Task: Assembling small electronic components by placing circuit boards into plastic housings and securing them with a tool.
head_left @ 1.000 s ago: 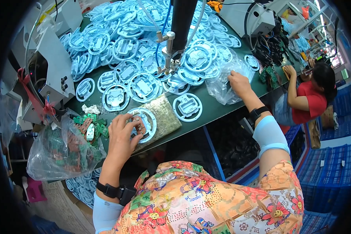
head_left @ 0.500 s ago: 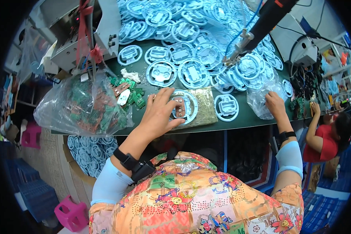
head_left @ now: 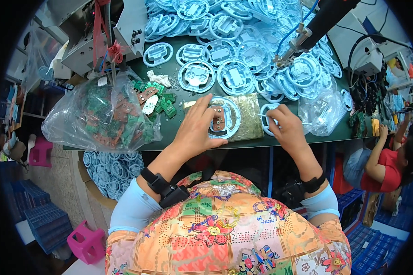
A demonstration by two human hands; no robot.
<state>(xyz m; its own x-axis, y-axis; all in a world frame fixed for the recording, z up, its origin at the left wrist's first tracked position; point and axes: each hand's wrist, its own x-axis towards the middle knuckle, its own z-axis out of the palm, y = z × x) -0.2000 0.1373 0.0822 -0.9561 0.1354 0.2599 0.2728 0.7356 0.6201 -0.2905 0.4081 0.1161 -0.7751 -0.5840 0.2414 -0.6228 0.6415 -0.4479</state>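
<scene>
Blue ring [head_left: 237,118] steadied just right of the half-curled left hand [head_left: 195,127], brown board [head_left: 219,118] aligned lengthwise away; a thin pale stick [head_left: 308,123] seemingly pinched by the right hand [head_left: 287,128], farther off.

2 pink stools [head_left: 95,247] stand on the greyish floor [head_left: 62,183]; blue stacks [head_left: 46,224] sit near the nearer stool.

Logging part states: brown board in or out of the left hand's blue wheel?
In: the brown board lies within the blue wheel, its rim curving around. Seating: cannot tell.
</scene>
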